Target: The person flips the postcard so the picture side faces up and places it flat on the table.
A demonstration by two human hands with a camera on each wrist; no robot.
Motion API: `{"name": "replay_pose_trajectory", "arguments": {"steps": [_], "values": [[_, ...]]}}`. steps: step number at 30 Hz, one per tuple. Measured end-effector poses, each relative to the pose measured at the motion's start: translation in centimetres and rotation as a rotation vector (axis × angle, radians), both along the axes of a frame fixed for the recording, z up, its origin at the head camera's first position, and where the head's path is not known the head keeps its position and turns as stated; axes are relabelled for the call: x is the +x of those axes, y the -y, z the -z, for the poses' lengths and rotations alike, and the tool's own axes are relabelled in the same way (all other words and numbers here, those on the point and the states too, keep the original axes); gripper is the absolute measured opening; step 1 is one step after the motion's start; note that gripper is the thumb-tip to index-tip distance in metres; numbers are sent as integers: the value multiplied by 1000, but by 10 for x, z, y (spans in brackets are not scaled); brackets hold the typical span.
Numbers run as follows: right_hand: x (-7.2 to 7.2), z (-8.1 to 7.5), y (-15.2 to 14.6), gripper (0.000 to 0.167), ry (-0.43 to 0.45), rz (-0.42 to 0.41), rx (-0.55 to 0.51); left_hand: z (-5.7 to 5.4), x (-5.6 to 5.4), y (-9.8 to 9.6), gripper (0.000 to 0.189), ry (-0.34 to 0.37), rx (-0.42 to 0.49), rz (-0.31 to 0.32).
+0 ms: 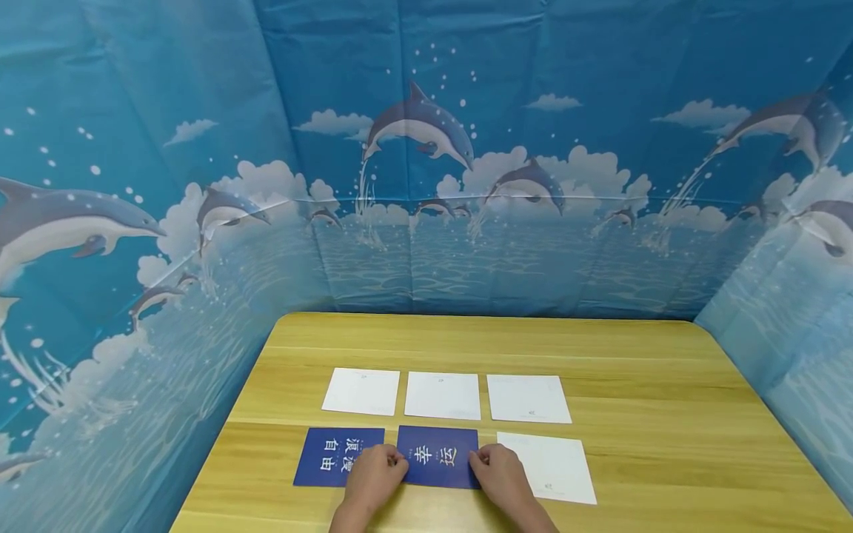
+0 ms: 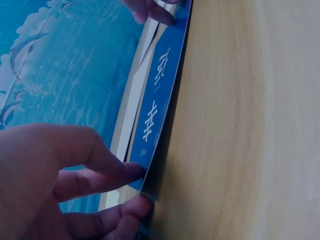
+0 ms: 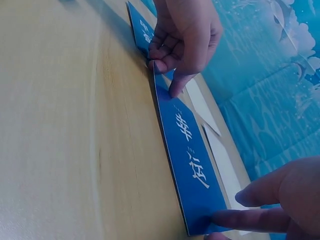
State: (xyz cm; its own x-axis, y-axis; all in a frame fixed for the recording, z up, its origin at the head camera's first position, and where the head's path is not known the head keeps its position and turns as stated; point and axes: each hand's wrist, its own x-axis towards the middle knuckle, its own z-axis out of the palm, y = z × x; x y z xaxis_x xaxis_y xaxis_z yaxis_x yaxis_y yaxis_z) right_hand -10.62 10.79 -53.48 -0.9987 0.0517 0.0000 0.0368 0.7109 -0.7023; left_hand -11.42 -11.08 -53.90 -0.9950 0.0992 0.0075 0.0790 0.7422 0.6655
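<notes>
Pinching the middle blue card (image 1: 437, 459) with left hand (image 1: 375, 475) and right hand (image 1: 501, 474) at opposite ends, well short of the far edge of the surface (image 1: 656, 437). Might bow it by pressing inward, or skew the neighbouring blue card (image 1: 318, 457) with a leftward slip.

Partly covered, partly unreadable

The left hand (image 1: 375, 475) and right hand (image 1: 501, 474) hide bits of the middle blue card (image 1: 438, 453). The left covers a corner of the left blue card (image 1: 318, 457); the right, part of the front white card (image 1: 560, 465), whose print (image 1: 549, 486) is too small to read.
</notes>
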Motion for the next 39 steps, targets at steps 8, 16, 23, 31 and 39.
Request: {"name": "replay_pose_trajectory", "arguments": {"steps": [8, 16, 23, 31, 39], "values": [[3, -1, 1, 18, -16, 2, -10, 0, 2, -2, 6, -18, -20, 1], [4, -1, 3, 28, 2, 12, -15, 1, 5, -7, 8, -64, -52, -10], [6, -1, 3, 18, -30, -9, -9, 3, 6, -14, 11, -153, -86, -18], [7, 1, -5, 6, -131, 35, -26, 4, 6, -38, 16, -86, 353, -4], [11, 2, -25, 4, -129, 113, -84, -6, 2, -73, 20, -41, 512, 37]]}}
